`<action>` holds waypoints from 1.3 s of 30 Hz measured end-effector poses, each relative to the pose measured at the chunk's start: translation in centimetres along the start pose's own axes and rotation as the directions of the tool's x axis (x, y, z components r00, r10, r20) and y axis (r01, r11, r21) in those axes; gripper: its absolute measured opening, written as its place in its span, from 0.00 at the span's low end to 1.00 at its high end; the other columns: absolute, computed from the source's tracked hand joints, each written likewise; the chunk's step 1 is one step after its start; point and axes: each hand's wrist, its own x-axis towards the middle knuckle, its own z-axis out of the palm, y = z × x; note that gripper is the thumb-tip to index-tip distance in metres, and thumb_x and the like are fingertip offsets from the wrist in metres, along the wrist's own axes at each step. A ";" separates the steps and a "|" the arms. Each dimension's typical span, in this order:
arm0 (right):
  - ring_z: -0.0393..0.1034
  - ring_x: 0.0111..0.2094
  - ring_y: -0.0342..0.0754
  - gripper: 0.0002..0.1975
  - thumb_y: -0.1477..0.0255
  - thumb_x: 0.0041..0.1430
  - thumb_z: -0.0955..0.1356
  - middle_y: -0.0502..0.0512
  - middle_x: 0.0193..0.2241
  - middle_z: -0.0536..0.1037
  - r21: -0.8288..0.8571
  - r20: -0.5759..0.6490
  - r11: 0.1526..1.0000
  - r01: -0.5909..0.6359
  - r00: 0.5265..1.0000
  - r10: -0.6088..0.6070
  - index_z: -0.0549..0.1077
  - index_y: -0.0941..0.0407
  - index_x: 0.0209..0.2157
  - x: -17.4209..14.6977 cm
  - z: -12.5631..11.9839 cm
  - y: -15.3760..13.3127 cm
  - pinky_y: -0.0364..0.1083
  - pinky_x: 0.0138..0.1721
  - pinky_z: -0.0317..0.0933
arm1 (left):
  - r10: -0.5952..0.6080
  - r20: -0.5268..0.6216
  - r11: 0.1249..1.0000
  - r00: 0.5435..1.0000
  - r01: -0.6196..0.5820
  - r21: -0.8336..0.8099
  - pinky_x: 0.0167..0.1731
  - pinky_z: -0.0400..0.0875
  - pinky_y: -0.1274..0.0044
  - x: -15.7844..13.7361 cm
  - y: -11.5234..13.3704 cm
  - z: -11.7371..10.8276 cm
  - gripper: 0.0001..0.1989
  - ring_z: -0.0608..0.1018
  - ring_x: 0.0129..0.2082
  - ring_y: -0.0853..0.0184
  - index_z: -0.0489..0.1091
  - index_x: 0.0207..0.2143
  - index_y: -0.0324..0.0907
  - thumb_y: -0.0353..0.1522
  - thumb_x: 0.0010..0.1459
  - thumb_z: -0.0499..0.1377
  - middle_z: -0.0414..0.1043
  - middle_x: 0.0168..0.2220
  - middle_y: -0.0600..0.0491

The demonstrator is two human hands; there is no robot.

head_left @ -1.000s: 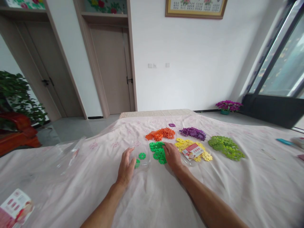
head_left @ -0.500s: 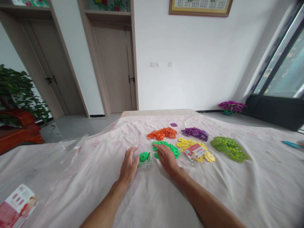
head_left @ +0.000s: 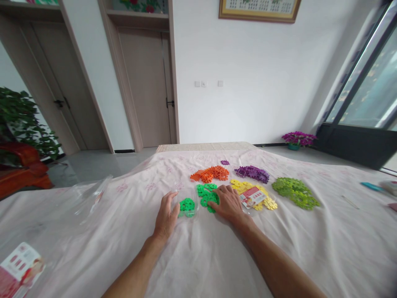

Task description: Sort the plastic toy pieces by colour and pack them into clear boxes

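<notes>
My left hand point(head_left: 166, 215) holds the left wall of a small clear plastic box point(head_left: 194, 210), its fingers along the far side and its thumb nearer me. Inside the box lie several green snowflake-shaped plastic discs point(head_left: 187, 204). Just right of the box, a pile of the same green discs point(head_left: 206, 193) is spread on the cloth. My right hand point(head_left: 228, 203) rests over the right part of that pile, thumb apart from the fingers and touching the discs. Its fingertips and some discs beneath the palm are hidden.
Beyond the green pile lie orange discs point(head_left: 212, 174) and purple discs point(head_left: 252, 174). Yellow discs point(head_left: 269, 203), partly under a labelled clear lid point(head_left: 252, 197), and lime-green discs point(head_left: 294, 192) are to the right. A clear plastic bag point(head_left: 71, 211) covers the left of the cloth point(head_left: 192, 260).
My right hand has moved right, from the box's edge onto the green pile. The green discs in the box now lie flatter. My left hand stays at the box.
</notes>
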 end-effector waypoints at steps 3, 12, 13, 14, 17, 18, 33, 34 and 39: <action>0.60 0.45 0.56 0.22 0.52 0.53 0.68 0.59 0.40 0.73 -0.014 0.053 1.000 0.006 0.999 -0.005 0.77 0.50 0.45 0.0 -0.3 -0.2 0.53 0.46 0.50 | 0.008 0.001 1.000 1.000 -0.008 -0.003 0.61 0.58 0.63 0.0 -0.1 0.0 0.18 0.65 0.60 0.61 0.65 0.54 0.44 0.36 0.61 0.52 0.63 0.57 0.47; 0.60 0.46 0.54 0.16 0.60 0.54 0.69 0.56 0.40 0.74 0.025 0.123 0.999 -0.031 0.992 0.028 0.75 0.52 0.43 -0.2 -0.7 -0.9 0.50 0.47 0.48 | 0.007 0.026 1.000 1.000 -0.007 0.010 0.62 0.56 0.62 0.1 -0.5 0.2 0.19 0.63 0.61 0.61 0.63 0.55 0.43 0.38 0.63 0.50 0.62 0.58 0.46; 0.60 0.46 0.54 0.16 0.61 0.54 0.69 0.56 0.40 0.74 0.032 0.120 0.999 -0.036 0.992 0.032 0.75 0.52 0.42 -0.2 -0.7 -1.0 0.50 0.47 0.48 | 0.006 0.026 1.000 1.000 -0.006 0.009 0.62 0.56 0.62 0.1 -0.5 0.1 0.19 0.63 0.61 0.61 0.63 0.54 0.43 0.38 0.63 0.50 0.62 0.58 0.47; 0.60 0.46 0.54 0.15 0.61 0.54 0.69 0.56 0.41 0.74 0.041 0.117 0.998 -0.042 0.993 0.036 0.75 0.52 0.42 -0.2 -0.7 -1.0 0.50 0.47 0.48 | 0.004 0.025 1.000 1.000 -0.004 0.008 0.62 0.56 0.62 0.1 -0.5 0.1 0.19 0.63 0.61 0.61 0.63 0.54 0.43 0.37 0.63 0.50 0.62 0.58 0.47; 0.61 0.46 0.54 0.16 0.64 0.53 0.69 0.56 0.41 0.76 0.070 0.115 0.996 -0.047 0.993 0.039 0.74 0.53 0.44 -0.2 -0.7 -1.2 0.50 0.47 0.48 | -0.006 0.023 1.000 1.000 0.006 0.007 0.62 0.57 0.62 0.0 -0.3 0.1 0.19 0.64 0.60 0.60 0.64 0.54 0.44 0.37 0.62 0.51 0.62 0.57 0.47; 0.61 0.46 0.54 0.16 0.65 0.53 0.69 0.56 0.41 0.76 0.079 0.118 0.996 -0.048 0.992 0.038 0.74 0.52 0.44 -0.2 -0.6 -1.2 0.50 0.47 0.48 | -0.008 0.024 1.000 1.000 0.008 0.007 0.61 0.57 0.61 0.0 -0.3 0.1 0.19 0.64 0.60 0.60 0.64 0.54 0.44 0.37 0.62 0.51 0.62 0.57 0.47; 0.65 0.40 0.49 0.09 0.66 0.60 0.65 0.51 0.32 0.76 0.255 -0.018 0.966 -0.040 0.999 0.046 0.75 0.53 0.32 -0.1 1.0 0.4 0.46 0.43 0.53 | 0.011 0.029 1.000 1.000 -0.011 0.023 0.62 0.57 0.61 0.0 -0.4 0.1 0.18 0.64 0.60 0.60 0.63 0.54 0.43 0.37 0.63 0.50 0.62 0.57 0.47; 0.65 0.39 0.49 0.10 0.66 0.61 0.64 0.51 0.32 0.76 0.285 -0.036 0.957 -0.050 0.997 0.062 0.75 0.53 0.31 0.0 0.9 0.6 0.46 0.43 0.54 | 0.011 0.029 1.000 1.000 -0.012 0.022 0.61 0.58 0.61 0.0 -0.3 0.1 0.19 0.64 0.60 0.60 0.63 0.54 0.43 0.37 0.63 0.50 0.62 0.57 0.46; 0.65 0.38 0.48 0.10 0.68 0.61 0.63 0.51 0.32 0.76 0.347 -0.041 0.937 -0.045 0.997 0.063 0.74 0.54 0.28 0.3 0.2 1.4 0.46 0.42 0.54 | 0.005 0.022 1.000 1.000 -0.005 0.014 0.60 0.59 0.61 0.0 -0.3 0.1 0.19 0.65 0.59 0.60 0.64 0.54 0.44 0.38 0.62 0.50 0.63 0.57 0.47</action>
